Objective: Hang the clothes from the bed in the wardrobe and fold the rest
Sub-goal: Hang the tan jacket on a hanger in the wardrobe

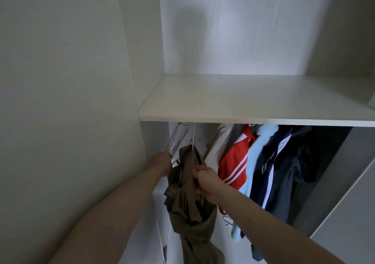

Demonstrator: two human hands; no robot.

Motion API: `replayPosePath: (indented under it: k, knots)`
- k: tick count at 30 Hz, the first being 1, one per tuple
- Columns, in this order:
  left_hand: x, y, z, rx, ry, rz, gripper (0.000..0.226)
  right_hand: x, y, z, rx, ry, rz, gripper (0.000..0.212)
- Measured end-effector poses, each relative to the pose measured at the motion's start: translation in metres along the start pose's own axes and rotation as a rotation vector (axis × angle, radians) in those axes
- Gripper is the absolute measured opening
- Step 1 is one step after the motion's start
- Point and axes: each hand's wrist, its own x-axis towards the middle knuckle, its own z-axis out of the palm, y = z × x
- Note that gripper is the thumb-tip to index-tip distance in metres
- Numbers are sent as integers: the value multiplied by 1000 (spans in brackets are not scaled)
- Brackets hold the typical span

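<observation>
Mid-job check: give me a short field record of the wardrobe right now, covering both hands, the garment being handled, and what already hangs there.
left hand: reaching among the empty wire hangers; its grip is hidden
right hand: pinching the olive garment
olive garment: bunched, on a hanger whose hook rises toward the shelf; the rail is hidden
already hanging, left to right: beige garment, red top with white stripes, light blue garment, dark navy clothes
shelf: bare white surface in view
</observation>
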Motion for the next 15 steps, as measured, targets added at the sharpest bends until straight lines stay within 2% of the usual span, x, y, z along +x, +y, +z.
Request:
replayPosePath:
  k: [6, 15]
  knots:
    - [-3, -2, -9, 31, 53, -10, 33, 16, -4, 16, 182, 35, -29, 27]
    - [-12, -2, -10, 88, 116, -9, 31, 40, -30, -10, 38, 147, -152, 30]
